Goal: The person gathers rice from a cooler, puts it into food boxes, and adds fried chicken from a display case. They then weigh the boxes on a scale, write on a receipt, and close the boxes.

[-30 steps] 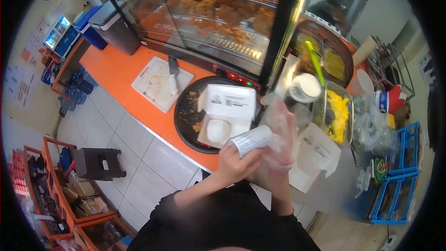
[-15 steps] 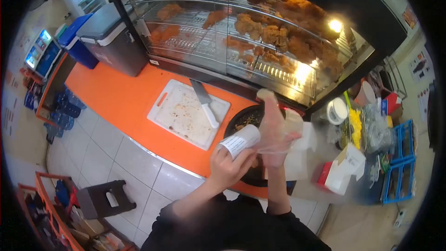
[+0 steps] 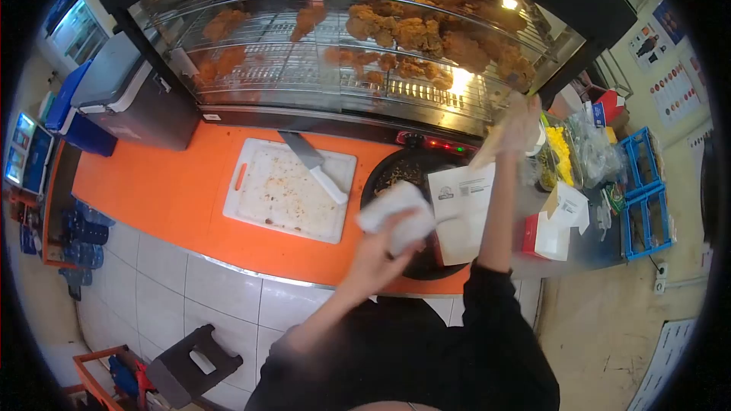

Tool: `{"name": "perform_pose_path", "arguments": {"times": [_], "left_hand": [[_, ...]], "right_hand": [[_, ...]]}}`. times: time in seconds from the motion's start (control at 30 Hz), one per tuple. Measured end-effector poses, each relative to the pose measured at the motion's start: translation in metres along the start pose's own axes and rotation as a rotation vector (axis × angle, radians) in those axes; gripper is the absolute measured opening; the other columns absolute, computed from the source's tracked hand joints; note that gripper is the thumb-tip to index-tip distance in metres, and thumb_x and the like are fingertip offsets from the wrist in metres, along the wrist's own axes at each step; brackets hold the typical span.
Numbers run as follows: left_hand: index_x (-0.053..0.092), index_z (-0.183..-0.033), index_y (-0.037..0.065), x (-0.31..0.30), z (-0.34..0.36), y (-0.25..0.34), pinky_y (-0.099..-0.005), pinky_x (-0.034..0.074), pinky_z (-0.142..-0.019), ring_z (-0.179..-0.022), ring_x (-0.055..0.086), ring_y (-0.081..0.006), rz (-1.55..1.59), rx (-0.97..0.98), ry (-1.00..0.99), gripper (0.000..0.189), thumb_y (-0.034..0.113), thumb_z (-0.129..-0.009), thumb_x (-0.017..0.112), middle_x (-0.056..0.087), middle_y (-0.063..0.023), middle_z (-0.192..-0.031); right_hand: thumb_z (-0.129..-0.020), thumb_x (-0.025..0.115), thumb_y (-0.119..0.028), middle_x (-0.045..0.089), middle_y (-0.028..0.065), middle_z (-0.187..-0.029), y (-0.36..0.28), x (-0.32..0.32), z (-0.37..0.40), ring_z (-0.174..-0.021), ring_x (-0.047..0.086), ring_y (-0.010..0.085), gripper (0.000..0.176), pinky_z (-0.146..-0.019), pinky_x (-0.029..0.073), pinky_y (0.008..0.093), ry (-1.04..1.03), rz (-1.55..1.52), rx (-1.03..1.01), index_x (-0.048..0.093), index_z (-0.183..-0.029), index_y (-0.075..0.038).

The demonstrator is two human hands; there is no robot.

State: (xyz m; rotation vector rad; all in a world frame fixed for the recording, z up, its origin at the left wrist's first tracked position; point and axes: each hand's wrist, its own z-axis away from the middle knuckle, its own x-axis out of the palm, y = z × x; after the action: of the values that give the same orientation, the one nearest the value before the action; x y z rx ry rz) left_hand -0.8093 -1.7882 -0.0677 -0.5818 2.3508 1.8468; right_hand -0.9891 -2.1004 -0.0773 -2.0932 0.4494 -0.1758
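Observation:
My left hand (image 3: pixel 375 259) is closed around a white paper-wrapped item (image 3: pixel 396 209), blurred by motion, above the edge of a round black tray (image 3: pixel 373 186). My right hand (image 3: pixel 519 125), in a clear plastic glove, stretches to the lower right corner of the glass display case, close to a white round tub (image 3: pixel 539 138). Its fingers are smeared, and a pale tan strip (image 3: pixel 487 151) shows beside them. An open white carton (image 3: pixel 463 202) with a printed logo stands over the tray between my hands.
A white cutting board (image 3: pixel 293 205) with crumbs carries a white-handled knife (image 3: pixel 327 183) on the orange counter. Fried chicken (image 3: pixel 411 34) fills the heated case. To the right are a red and white box (image 3: pixel 548 236), yellow shreds (image 3: pixel 560 154) and blue crates (image 3: pixel 643 190).
My gloved right hand has moved from beside the wrapped item up and right to the case's corner. The wrapped item has turned in my left hand, and the camera view has shifted.

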Motion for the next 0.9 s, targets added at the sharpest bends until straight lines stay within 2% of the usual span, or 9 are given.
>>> {"name": "perform_pose_path", "arguments": {"times": [0.07, 0.17, 0.33, 0.4, 0.47, 0.63, 0.7, 0.83, 0.9], "left_hand": [[0.042, -0.122, 0.006, -0.015, 0.005, -0.022, -0.0297, 0.049, -0.071, -0.097, 0.055, -0.0205, 0.11, -0.123, 0.069, 0.056, 0.011, -0.073, 0.068, 0.049, -0.0114, -0.117], [0.034, -0.128, 0.002, -0.032, 0.016, -0.045, -0.0331, 0.045, -0.083, -0.11, 0.047, -0.0232, 0.134, -0.195, 0.176, 0.06, 0.008, -0.076, 0.064, 0.038, -0.0147, -0.126], [0.026, -0.131, -0.003, -0.037, -0.056, -0.033, -0.0337, 0.048, -0.077, -0.098, 0.055, -0.0326, -0.585, 0.29, 0.426, 0.058, 0.009, -0.083, 0.056, 0.031, -0.0222, -0.133], [0.021, -0.132, -0.002, -0.033, -0.105, -0.027, -0.0348, 0.049, -0.065, -0.084, 0.06, -0.0334, -0.582, 0.34, 0.327, 0.062, 0.009, -0.082, 0.057, 0.03, -0.0237, -0.133], [0.021, -0.132, -0.002, -0.025, -0.142, -0.007, -0.0349, 0.049, -0.06, -0.074, 0.061, -0.0333, -0.404, 0.406, 0.295, 0.063, 0.008, -0.082, 0.058, 0.03, -0.0245, -0.133], [0.019, -0.133, 0.001, -0.004, -0.145, -0.003, -0.0341, 0.043, -0.089, -0.116, 0.04, -0.0257, -0.118, 0.39, 0.186, 0.07, 0.0, -0.077, 0.061, 0.028, -0.0145, -0.13], [0.024, -0.129, 0.001, -0.003, -0.118, -0.007, -0.0274, 0.05, -0.073, -0.108, 0.046, -0.0204, 0.089, 0.169, 0.129, 0.064, -0.002, -0.077, 0.061, 0.03, -0.0126, -0.126], [0.028, -0.125, 0.001, -0.016, -0.065, -0.038, -0.0236, 0.052, -0.066, -0.101, 0.051, -0.0195, 0.11, -0.058, 0.156, 0.06, -0.004, -0.076, 0.062, 0.033, -0.0117, -0.121], [0.028, -0.125, 0.002, -0.023, -0.041, -0.05, -0.024, 0.052, -0.067, -0.098, 0.052, -0.0199, 0.111, -0.116, 0.236, 0.061, -0.005, -0.074, 0.062, 0.033, -0.0107, -0.121]], "right_hand": [[-0.076, 0.057, -0.053, 0.036, 0.0198, -0.131, -0.033, 0.011, -0.004, -0.115, 0.043, 0.0315, 0.083, -0.097, 0.034, 0.0368, -0.049, 0.579, 0.088, 0.031, -0.129, 0.005], [-0.067, 0.056, -0.066, 0.028, 0.0265, -0.134, -0.02, 0.028, -0.004, -0.123, 0.032, 0.0349, 0.104, -0.103, 0.026, 0.0372, -0.018, 0.89, 0.037, 0.025, -0.129, 0.011], [-0.047, 0.06, -0.077, 0.027, 0.0364, -0.129, 0.017, 0.051, -0.007, -0.116, 0.041, 0.0399, 0.133, -0.097, 0.035, 0.0307, 0.231, 1.167, -0.344, 0.019, -0.124, 0.022], [-0.048, 0.061, -0.076, 0.025, 0.0359, -0.131, 0.024, 0.049, -0.005, -0.114, 0.044, 0.0388, 0.129, -0.094, 0.038, 0.0312, 0.241, 1.193, -0.418, 0.021, -0.126, 0.018], [-0.053, 0.066, -0.062, 0.039, 0.0277, -0.121, -0.005, 0.035, 0.0, -0.103, 0.052, 0.0334, 0.111, -0.089, 0.042, 0.0325, 0.065, 1.016, -0.175, 0.027, -0.128, 0.01], [-0.058, 0.068, -0.028, 0.062, 0.009, -0.073, 0.018, 0.015, -0.002, -0.069, 0.059, 0.0232, 0.083, -0.067, 0.047, 0.034, 0.109, 0.355, -0.071, 0.035, -0.13, -0.003], [-0.058, 0.068, -0.025, 0.06, 0.0058, -0.063, -0.012, 0.01, 0.001, -0.06, 0.058, 0.0206, 0.083, -0.059, 0.046, 0.0328, -0.024, 0.393, 0.134, 0.035, -0.132, -0.009], [-0.062, 0.06, -0.019, 0.053, 0.0043, -0.054, -0.035, 0.016, 0.007, -0.053, 0.054, 0.0243, 0.064, -0.052, 0.045, 0.0308, -0.256, 0.445, 0.02, 0.046, -0.124, -0.014], [-0.064, 0.062, -0.018, 0.054, 0.0074, -0.072, -0.036, 0.006, -0.001, -0.062, 0.055, 0.0257, 0.056, -0.057, 0.045, 0.0328, -0.259, 0.472, -0.292, 0.051, -0.119, -0.016]]}}
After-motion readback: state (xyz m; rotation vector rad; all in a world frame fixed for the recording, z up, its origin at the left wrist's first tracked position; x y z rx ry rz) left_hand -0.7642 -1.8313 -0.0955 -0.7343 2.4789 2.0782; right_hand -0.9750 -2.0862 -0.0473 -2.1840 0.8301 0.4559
